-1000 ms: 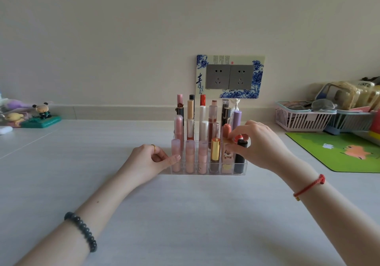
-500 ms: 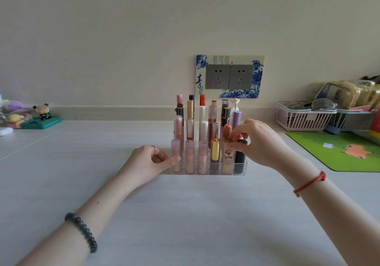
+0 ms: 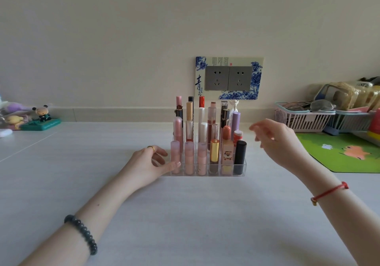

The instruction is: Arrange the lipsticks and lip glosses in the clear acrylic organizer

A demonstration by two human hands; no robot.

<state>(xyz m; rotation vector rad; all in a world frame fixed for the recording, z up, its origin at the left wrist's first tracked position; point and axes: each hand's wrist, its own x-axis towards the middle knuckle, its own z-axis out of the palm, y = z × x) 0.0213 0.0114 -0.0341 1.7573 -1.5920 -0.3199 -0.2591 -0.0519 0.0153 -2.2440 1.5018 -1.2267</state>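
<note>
Socket plate [image 3: 199, 84] reads 青 (rest illegible), lipsticks [image 3: 239, 156] unlabelled

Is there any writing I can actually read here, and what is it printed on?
"青": large blue brush character on the left side of the socket surround.
Smaller characters beside it: too small to read.
Fine print along the surround's top edge: too small to read.
Lettering on the green figurine base: blurred, unreadable.
Bear-picture tube in the organizer: no legible words.

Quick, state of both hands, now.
Left hand: open, fingertips resting against the clear acrylic organizer, holding nothing.
Right hand: open, empty, in the air beside the black lipstick.
</note>
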